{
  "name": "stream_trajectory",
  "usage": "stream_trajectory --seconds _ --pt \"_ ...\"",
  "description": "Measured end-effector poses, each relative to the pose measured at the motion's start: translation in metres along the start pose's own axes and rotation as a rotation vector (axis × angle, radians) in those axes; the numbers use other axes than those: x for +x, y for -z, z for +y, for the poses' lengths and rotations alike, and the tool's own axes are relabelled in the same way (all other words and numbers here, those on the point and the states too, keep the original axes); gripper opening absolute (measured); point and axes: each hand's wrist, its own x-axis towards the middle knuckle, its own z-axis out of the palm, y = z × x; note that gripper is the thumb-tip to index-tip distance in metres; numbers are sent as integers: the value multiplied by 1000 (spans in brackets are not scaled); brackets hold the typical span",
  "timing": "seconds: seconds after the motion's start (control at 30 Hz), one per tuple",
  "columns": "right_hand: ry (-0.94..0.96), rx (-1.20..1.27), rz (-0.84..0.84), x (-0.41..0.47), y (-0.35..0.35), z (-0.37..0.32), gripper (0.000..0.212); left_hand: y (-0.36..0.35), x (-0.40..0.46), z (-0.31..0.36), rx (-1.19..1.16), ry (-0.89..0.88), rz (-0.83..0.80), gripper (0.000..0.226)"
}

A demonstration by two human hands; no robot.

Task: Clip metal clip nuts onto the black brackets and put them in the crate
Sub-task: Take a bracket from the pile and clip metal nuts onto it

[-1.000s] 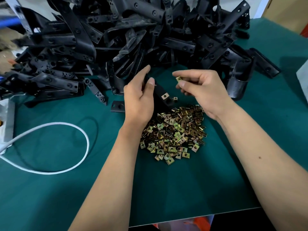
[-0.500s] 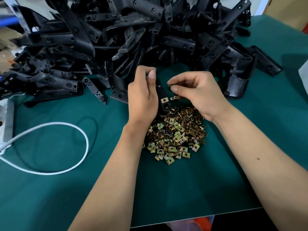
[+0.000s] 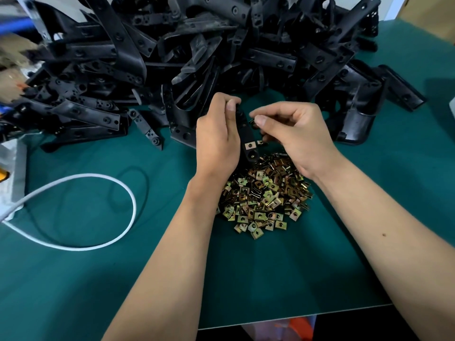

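Bracket point(image 3: 247, 134) sits gripped in your left hand point(image 3: 218, 141); one clip nut point(image 3: 250, 145) is already on it. Your right hand point(image 3: 293, 136) pinches another clip point(image 3: 252, 122) beside it, above the nut pile point(image 3: 264, 195).

even light, blurred, warped edges

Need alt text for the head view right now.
The left hand holds a black bracket with one clip nut fitted, while the right hand brings another to it, above a clip nut pile on a green table.
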Motion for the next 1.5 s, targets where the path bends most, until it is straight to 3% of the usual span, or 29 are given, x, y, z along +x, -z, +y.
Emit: stream_trajectory --seconds 0.37,1.03,1.5 --pt "11 -74 -5 -2 -2 0 14 0 1 -1 4 -24 1 27" --pt "-83 86 63 -1 -3 2 11 -2 2 -1 24 -43 -23 28" --pt "-162 147 21 -4 -3 -9 8 2 0 4 81 -91 -31 29"
